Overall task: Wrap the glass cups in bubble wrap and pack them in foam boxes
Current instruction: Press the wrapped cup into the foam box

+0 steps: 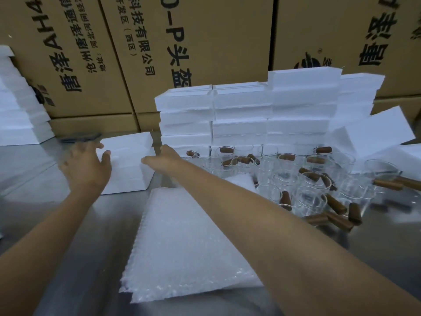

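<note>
A closed white foam box lies on the steel table ahead of me. My left hand rests on its left side with the fingers spread. On the box's right edge lies my right hand, thumb pointing left. A stack of bubble wrap sheets lies in front of me, under my right forearm. Several glass cups with brown wooden handles stand crowded together at the right.
A wall of stacked foam boxes stands behind the cups. More foam pieces pile up at the far left, and loose foam boxes lie at the right. Large cardboard cartons close off the back.
</note>
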